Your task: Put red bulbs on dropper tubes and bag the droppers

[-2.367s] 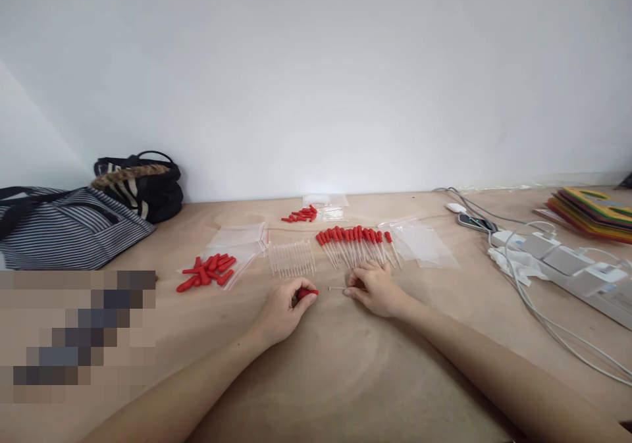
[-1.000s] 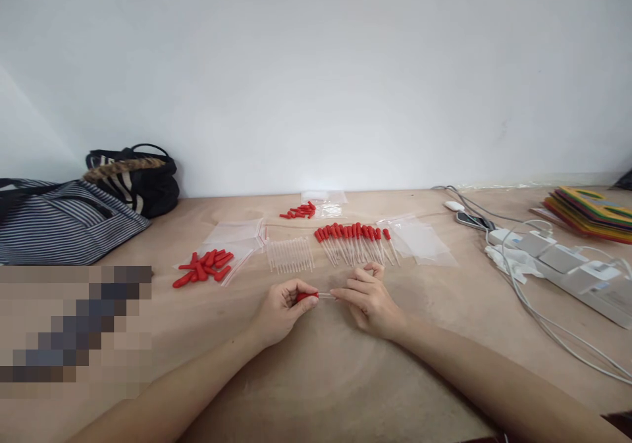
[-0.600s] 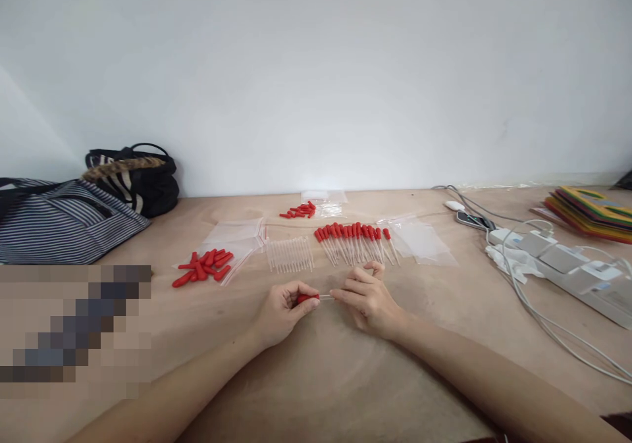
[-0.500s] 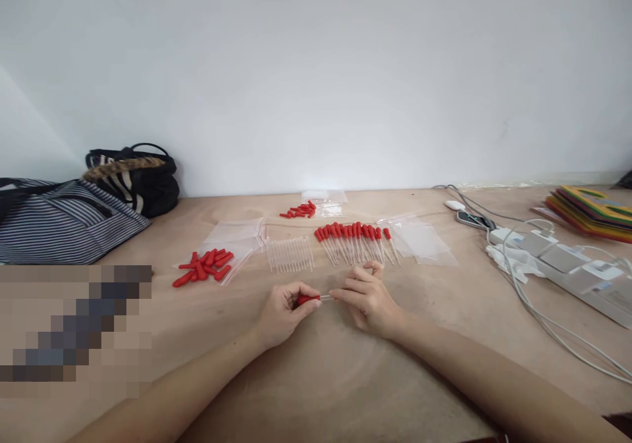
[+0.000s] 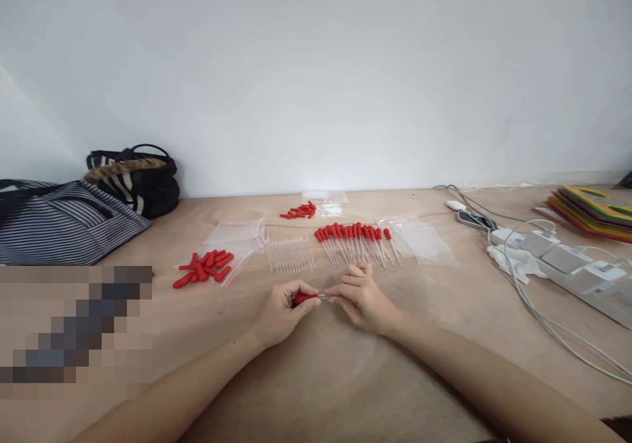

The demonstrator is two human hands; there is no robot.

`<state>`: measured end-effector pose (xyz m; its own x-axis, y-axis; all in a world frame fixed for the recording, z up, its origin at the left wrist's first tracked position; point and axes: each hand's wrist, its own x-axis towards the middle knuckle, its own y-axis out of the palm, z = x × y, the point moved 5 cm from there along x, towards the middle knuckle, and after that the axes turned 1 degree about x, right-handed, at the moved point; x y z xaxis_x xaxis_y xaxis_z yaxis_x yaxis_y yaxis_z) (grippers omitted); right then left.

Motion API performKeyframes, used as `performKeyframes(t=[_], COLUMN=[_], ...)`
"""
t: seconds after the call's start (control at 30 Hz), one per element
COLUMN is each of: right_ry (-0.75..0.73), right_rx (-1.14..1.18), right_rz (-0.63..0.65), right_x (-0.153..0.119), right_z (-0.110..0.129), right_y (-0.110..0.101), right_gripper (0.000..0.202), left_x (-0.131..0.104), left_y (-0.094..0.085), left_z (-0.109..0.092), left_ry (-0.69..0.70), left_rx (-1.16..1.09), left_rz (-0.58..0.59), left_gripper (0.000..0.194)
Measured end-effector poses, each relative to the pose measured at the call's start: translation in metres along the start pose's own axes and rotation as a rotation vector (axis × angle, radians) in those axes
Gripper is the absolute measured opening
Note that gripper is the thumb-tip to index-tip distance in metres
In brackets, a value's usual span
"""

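Between thumb and fingers, my left hand point(image 5: 284, 311) grips a red rubber dropper bulb point(image 5: 305, 297). A thin clear glass tube point(image 5: 322, 294) sticks out of the bulb's right end, and my right hand point(image 5: 363, 301) pinches it. Just beyond my hands lies a row of clear glass tubes point(image 5: 290, 255). Right of it is a row of droppers with red bulbs point(image 5: 353, 239), their tubes pointing towards me. A pile of loose red bulbs point(image 5: 205, 268) lies at left, partly on a clear zip bag point(image 5: 237, 235).
Farther back are small red bulbs point(image 5: 299, 211) and thin tubes point(image 5: 330, 210) by a bag. Clear plastic bags point(image 5: 422, 242) lie right of the droppers. A power strip point(image 5: 567, 268) with cables stands at right, near coloured sheets point(image 5: 592, 209). Striped and black bags point(image 5: 74, 219) sit at left.
My right hand has moved slightly left towards the bulb, and less of the tube shows between my hands. My left hand has hardly moved.
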<state>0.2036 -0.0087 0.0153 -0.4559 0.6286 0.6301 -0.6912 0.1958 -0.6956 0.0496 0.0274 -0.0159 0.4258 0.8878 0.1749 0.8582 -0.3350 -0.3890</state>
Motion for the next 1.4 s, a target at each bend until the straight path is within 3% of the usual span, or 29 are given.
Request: performKeyframes(t=[0.23,0.37,0.43,0.5,0.6,0.7,0.8,1.1,1.27,1.4], right_ry=[0.088,0.127,0.250,0.441,0.684,0.783,0.812,0.859,0.769,0.651], right_rx=[-0.144,-0.196,-0.220,-0.269,-0.364,-0.417,-0.454,-0.556,-0.578,-0.524], right_rz=[0.154,0.152,0.042,-0.102,-0.226,-0.197,-0.114,-0.034,-0.094,-0.063], right_x=[-0.005,-0.005,-0.005,-0.008,-0.014,-0.014,-0.008,-0.004,-0.001,0.018], right_z=[-0.011,-0.014,-0.027,-0.049,-0.079,-0.095,-0.096,-0.100,-0.091,-0.068], right_y=[-0.011,-0.012,-0.021,-0.034,-0.049,-0.050,-0.043,-0.040,-0.036,-0.015], right_gripper=[0.017,0.016,0.017,0.019,0.022,0.023,0.023,0.023,0.022,0.023], left_x=[0.002,0.004,0.006,0.010,0.015,0.016,0.015,0.009,0.011,0.013], left_y=[-0.007,-0.018,-0.037,-0.063,-0.105,-0.136,-0.152,-0.173,-0.168,-0.164], left_z=[-0.004,-0.009,-0.012,-0.013,-0.006,0.005,0.010,0.012,0.014,0.016], left_ry=[-0.077,-0.028,0.014,0.042,-0.025,-0.137,-0.202,-0.320,-0.259,-0.280], left_rx=[0.032,0.143,0.350,0.633,1.006,1.199,1.252,1.239,1.242,1.294], left_rz=[0.013,-0.014,-0.091,-0.177,-0.299,-0.339,-0.344,-0.336,-0.316,-0.361], left_gripper=[0.018,0.035,0.042,0.034,0.023,0.025,0.022,0.025,0.026,0.027])
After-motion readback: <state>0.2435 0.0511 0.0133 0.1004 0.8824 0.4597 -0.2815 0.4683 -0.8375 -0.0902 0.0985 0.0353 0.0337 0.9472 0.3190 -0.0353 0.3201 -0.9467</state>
